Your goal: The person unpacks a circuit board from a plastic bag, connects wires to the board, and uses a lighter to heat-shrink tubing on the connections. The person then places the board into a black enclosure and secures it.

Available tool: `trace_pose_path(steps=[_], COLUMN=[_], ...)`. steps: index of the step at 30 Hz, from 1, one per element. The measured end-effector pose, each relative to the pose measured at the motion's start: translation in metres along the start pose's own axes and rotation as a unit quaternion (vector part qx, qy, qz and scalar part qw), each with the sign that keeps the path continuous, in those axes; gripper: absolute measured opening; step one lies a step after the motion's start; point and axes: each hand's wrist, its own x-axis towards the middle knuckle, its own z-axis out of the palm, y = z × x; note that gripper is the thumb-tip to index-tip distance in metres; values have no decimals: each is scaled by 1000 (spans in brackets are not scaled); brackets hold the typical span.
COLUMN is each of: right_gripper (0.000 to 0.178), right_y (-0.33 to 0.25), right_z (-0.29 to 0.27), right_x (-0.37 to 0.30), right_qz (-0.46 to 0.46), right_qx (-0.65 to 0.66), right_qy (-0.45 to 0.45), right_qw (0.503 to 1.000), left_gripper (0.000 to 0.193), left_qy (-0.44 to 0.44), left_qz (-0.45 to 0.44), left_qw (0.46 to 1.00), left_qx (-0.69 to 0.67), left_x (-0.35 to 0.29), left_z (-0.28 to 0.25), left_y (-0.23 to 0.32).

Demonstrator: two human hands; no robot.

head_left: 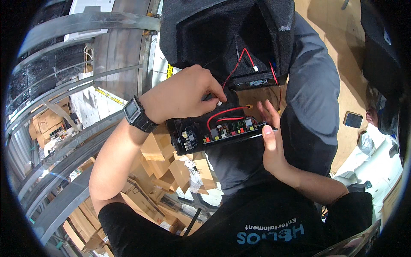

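Observation:
My left hand, with a watch on its wrist, is closed in a pinch. A small white plug shows at its fingertips, where a red wire runs in from the black housing. Below it lies a black panel with a circuit board, crowded with small coloured parts and a red cable ending in a yellow connector. My right hand grips the panel's right end, thumb on the near edge and fingers at the far side.
A large black textured housing stands open ahead; another white plug and a red-black cable hang from it. Metal rails run along the left. Cardboard boxes lie below. A phone is on the right.

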Motion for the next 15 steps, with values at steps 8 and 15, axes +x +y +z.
trace_pose_path(steps=[8,15], right_gripper=[70,68], right_y=[-2,-7], right_z=[0,1], right_x=[3,5], right_qz=[16,35], right_qx=[7,24], right_qy=[22,34], right_qw=[1000,999], left_gripper=[19,41], left_qy=[-32,-27], left_qz=[-220,-309], left_qw=[969,911], left_qx=[-112,-272], left_x=[13,18], left_z=[-5,8], left_y=[25,21])
